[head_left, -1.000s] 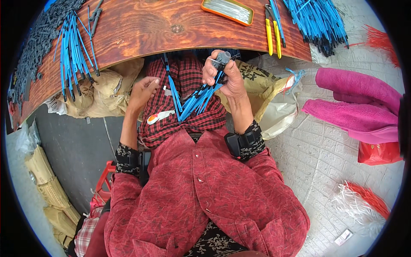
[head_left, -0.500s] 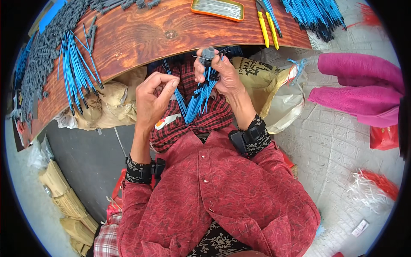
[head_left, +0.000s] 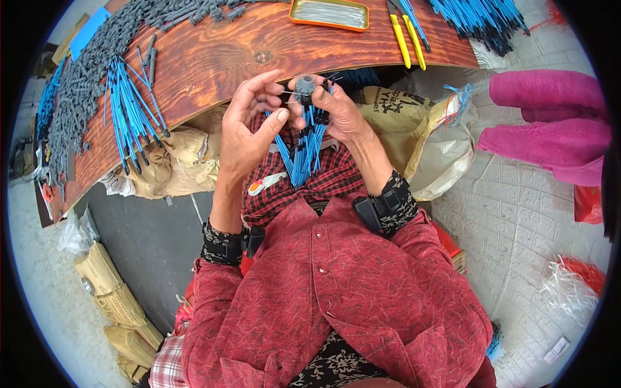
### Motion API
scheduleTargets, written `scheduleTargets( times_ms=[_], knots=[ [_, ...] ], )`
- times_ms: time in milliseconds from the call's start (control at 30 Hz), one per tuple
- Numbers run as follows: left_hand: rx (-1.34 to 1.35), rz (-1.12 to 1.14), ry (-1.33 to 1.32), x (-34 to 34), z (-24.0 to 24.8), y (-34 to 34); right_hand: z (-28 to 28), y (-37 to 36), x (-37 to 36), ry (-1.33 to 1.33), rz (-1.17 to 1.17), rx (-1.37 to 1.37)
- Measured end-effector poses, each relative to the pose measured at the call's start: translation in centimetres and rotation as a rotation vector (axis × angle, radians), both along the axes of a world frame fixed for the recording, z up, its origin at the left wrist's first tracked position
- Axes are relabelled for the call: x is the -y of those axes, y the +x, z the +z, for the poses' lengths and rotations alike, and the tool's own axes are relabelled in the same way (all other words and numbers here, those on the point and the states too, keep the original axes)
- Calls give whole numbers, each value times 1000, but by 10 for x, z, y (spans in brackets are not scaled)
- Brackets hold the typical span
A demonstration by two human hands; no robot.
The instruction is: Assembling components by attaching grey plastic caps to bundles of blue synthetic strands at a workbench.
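My right hand (head_left: 343,115) is closed around a grey round plastic hub (head_left: 305,86). A thin metal pin (head_left: 289,92) sticks out of the hub's left side. Several blue rods (head_left: 303,158) with black fittings hang beneath the hub and come together over the checked cloth on my lap. Beside the hub, my left hand (head_left: 249,126) is raised with its fingers apart and the thumb held away from them. The fingertips reach close to the pin; whether they touch it is unclear.
The wooden table (head_left: 213,64) curves across the front. On it are a tray of thin metal pins (head_left: 328,13), yellow-handled pliers (head_left: 407,39), blue rod bundles (head_left: 126,107) and a grey parts pile (head_left: 74,97). A sack (head_left: 414,129) stands right, near pink cloth (head_left: 550,129).
My left hand has moved up and right toward the hub, its pinched fingers spreading apart. The right hand keeps hold of the hub, and the whole view has shifted slightly.
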State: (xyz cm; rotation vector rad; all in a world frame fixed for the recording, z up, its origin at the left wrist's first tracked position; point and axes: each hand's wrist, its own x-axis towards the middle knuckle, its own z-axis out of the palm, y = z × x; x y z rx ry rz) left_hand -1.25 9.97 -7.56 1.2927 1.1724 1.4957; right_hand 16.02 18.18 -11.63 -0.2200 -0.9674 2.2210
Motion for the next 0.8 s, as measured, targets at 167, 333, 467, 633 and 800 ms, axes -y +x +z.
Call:
scheduleTargets(
  times_ms=[167,333,467,633,800],
  knots=[
    [-46,95,-213,12,-56,-32,-10,10,-3,-14,-9,-14],
    [-159,263,-482,32,-168,-72,-23,14,-8,-67,8,-120],
    [-224,281,-565,27,-197,-74,-24,15,-8,-37,-4,-132],
    [-515,317,-604,-8,-176,-58,-25,17,-5,-5,-8,-134],
    [-921,360,-636,-47,-193,-53,-28,15,-8,23,16,-142]
  ],
)
